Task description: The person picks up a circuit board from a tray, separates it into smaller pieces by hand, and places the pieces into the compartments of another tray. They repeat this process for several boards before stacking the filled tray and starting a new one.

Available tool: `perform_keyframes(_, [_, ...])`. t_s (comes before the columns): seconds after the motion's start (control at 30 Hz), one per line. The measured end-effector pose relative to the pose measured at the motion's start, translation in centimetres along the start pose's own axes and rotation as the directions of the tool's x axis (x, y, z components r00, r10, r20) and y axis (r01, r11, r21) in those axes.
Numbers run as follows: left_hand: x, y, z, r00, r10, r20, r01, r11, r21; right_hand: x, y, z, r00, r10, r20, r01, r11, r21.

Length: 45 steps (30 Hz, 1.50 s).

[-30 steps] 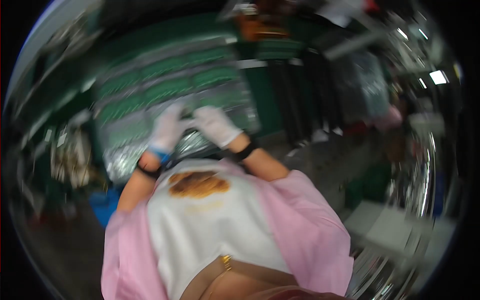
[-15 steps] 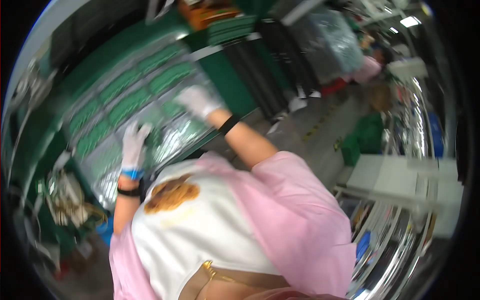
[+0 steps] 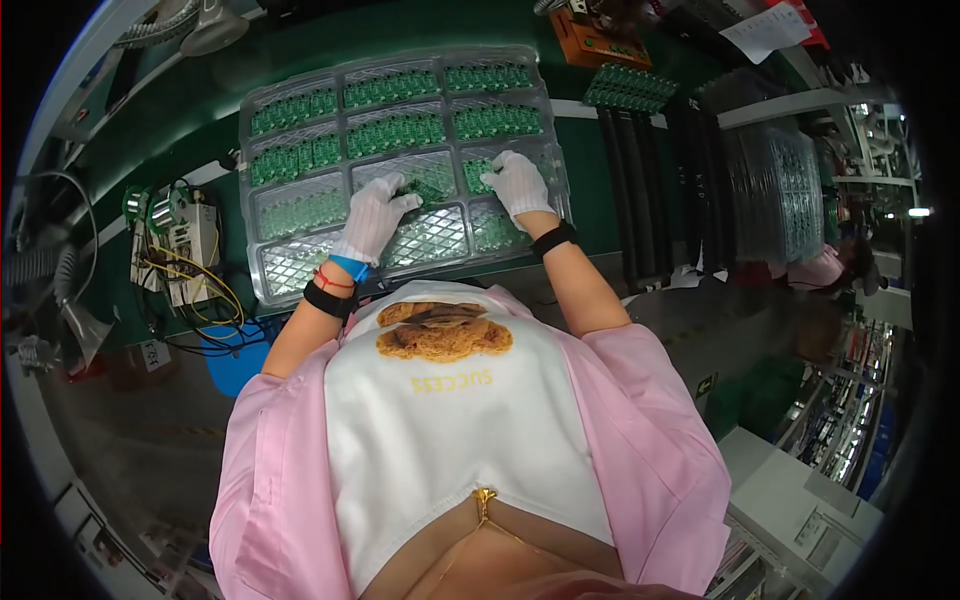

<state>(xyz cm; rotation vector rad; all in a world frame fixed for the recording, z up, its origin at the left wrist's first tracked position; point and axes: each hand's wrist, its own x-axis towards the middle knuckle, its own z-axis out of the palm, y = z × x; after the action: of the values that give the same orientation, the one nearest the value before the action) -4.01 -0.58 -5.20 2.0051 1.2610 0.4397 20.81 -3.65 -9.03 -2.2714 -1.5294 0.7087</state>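
Note:
A clear plastic tray (image 3: 350,163) with several compartments lies before me, filled with rows of small green circuit boards (image 3: 395,133). My left hand (image 3: 372,218), in a white ribbed glove, is over the tray's middle column. Its thumb and forefinger close at the edge of a dark green circuit board (image 3: 430,190), partly covered by the fingers. Over the right column, my right hand (image 3: 520,188), gloved too, has its fingers curled against the end of a short group of green boards (image 3: 477,176). Its fingertips are partly hidden.
Wires and a white device (image 3: 195,250) sit left of the tray. Beyond its right corner are an orange box (image 3: 600,42) and a green board panel (image 3: 630,88). Dark strips (image 3: 640,190) run down the bench's right side, near stacked clear trays (image 3: 780,190). Another person (image 3: 815,268) is farther right.
The view has turned, levelled and sharpened, so the tray appears farther right and straighter. My left fingers, spread over the tray before, are now drawn in at a board. My right hand remains over the tray.

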Motion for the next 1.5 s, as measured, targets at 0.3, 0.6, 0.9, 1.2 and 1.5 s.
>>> perform_keyframes(0.3, [-0.1, -0.8, 2.4, 0.992, 0.126, -0.022, -0.128, 0.969, -0.213, -5.1, -5.6, -3.6, 0.893, -0.445, 0.063, 0.378, 0.819, 0.432])
perform_keyframes(0.6, [-0.4, 2.7, 1.2, 0.946, 0.239, 0.218, -0.170, 0.941, -0.294, -6.1, -3.3, -2.9, 0.872, -0.478, 0.111, 0.221, 0.584, 0.781])
perform_keyframes(0.9, [-0.6, 2.6, 1.4, 0.998, 0.048, 0.046, -0.017, 0.853, -0.522, 2.0, 4.8, 2.0, 0.891, -0.411, -0.190, 0.301, 0.851, -0.430])
perform_keyframes(1.2, [-0.6, 0.3, 2.4, 1.000, 0.008, -0.011, -0.012, 0.885, -0.465, -0.6, 1.5, 1.7, 0.926, -0.239, -0.292, 0.129, 0.927, -0.351])
perform_keyframes(1.5, [-0.9, 4.4, 2.3, 0.979, 0.205, 0.014, -0.199, 0.960, -0.197, -7.2, -5.7, -3.6, 0.866, -0.457, 0.202, 0.428, 0.887, 0.175])
